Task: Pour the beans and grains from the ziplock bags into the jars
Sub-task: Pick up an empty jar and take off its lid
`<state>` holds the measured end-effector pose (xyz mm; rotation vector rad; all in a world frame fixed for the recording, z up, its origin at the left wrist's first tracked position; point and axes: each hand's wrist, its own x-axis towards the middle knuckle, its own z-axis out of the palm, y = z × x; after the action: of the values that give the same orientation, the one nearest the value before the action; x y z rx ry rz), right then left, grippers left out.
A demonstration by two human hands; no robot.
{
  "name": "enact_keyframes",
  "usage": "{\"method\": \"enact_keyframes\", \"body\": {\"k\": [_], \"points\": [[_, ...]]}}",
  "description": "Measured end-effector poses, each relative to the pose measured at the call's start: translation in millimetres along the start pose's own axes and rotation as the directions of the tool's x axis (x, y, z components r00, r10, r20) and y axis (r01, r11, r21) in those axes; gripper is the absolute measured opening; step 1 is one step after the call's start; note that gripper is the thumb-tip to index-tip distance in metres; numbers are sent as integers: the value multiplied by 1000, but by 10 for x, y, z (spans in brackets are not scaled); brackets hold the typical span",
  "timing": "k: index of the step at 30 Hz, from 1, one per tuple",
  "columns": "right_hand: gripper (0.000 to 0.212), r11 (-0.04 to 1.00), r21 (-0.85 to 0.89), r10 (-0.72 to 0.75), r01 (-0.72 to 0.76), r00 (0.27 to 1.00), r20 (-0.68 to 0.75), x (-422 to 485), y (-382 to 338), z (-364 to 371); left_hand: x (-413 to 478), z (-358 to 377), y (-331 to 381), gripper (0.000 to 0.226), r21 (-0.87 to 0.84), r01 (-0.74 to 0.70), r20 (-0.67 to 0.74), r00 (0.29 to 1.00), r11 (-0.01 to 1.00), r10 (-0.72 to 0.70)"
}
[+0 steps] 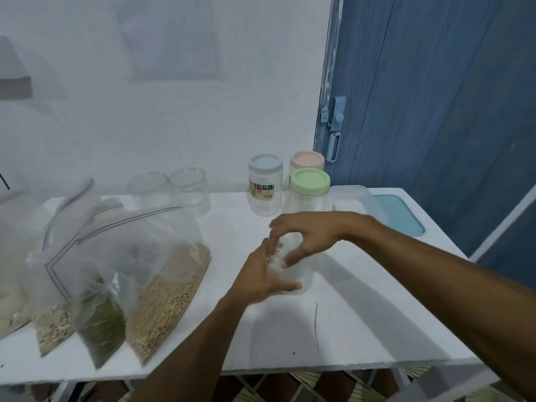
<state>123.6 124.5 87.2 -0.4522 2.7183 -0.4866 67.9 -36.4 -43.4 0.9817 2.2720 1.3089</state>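
We look down at a white bench (362,329), where a clear jar (301,278) stands upright in the middle, and we give every place from that jar. Both of our bare arms reach in from the near edge to meet at it. Our left hand (261,277) wraps the jar's left side low down, its grip grasping the wall with the thumb across the front. Our right hand (313,236) comes over from the right and arches above the jar's mouth, its grip curled round the top rim. The jar is blurred, and we cannot tell whether it carries a lid.

Left of the jar, four ziplock bags lean together. The nearest is a bag of tan beans (165,291), then a bag of green grains (101,323), a bag of pale grains (53,326), and a bag of white grains (11,309) at the far left.

Behind the jar stand a green-lidded jar (309,192), a blue-lidded jar (265,184) and a pink-lidded jar (307,161). Behind and left sit two lidless jars (148,188). Behind and right lies a rectangular tub (377,207), with a blue door (435,111) beyond.
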Motion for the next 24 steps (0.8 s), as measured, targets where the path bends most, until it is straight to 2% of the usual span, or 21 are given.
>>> {"method": "enact_keyframes", "body": {"k": [2,4,5,7,8,9,12,14,15,17,19,20,24], "points": [[15,985,162,-23,58,978,-209,27,-78,76,-10,32,-10,98,-2,1,15,1000,1000,-1],[16,966,247,31,78,913,-407,57,-103,142,-22,26,-4,95,-11,5,4,1000,1000,-5],[26,978,207,80,19,884,-461,68,-91,165,-29,16,13,92,-8,8,-1,1000,1000,-8],[52,972,-18,205,-233,886,-416,50,-57,184,-35,6,33,84,-9,5,-5,1000,1000,-5],[57,938,-125,259,-322,896,-361,30,-38,181,-30,6,40,83,-12,-3,-1,1000,1000,3],[55,925,-171,276,-339,909,-311,21,-25,174,-31,8,46,83,-17,-10,8,1000,1000,10],[39,985,-39,159,-171,965,-207,-10,-27,125,-45,3,69,87,-30,10,18,1000,1000,-10],[39,991,72,125,-111,964,-233,-46,-31,119,-38,2,33,86,-21,11,21,1000,1000,-10],[46,989,88,139,-120,953,-270,-56,-18,140,-36,-1,19,84,-21,10,19,1000,1000,-10],[69,972,-6,222,-235,928,-298,-55,1,201,-26,-1,6,83,-14,15,19,1000,1000,-15],[78,937,-120,283,-327,916,-284,-17,41,228,-16,6,25,87,-24,12,40,999,1000,-11],[76,940,-127,274,-316,923,-270,-6,41,203,-12,5,32,89,-23,16,50,999,1000,-14],[74,992,-46,104,-121,955,-278,-90,20,-10,15,-41,-21,91,-8,14,59,998,1000,-13]]}}
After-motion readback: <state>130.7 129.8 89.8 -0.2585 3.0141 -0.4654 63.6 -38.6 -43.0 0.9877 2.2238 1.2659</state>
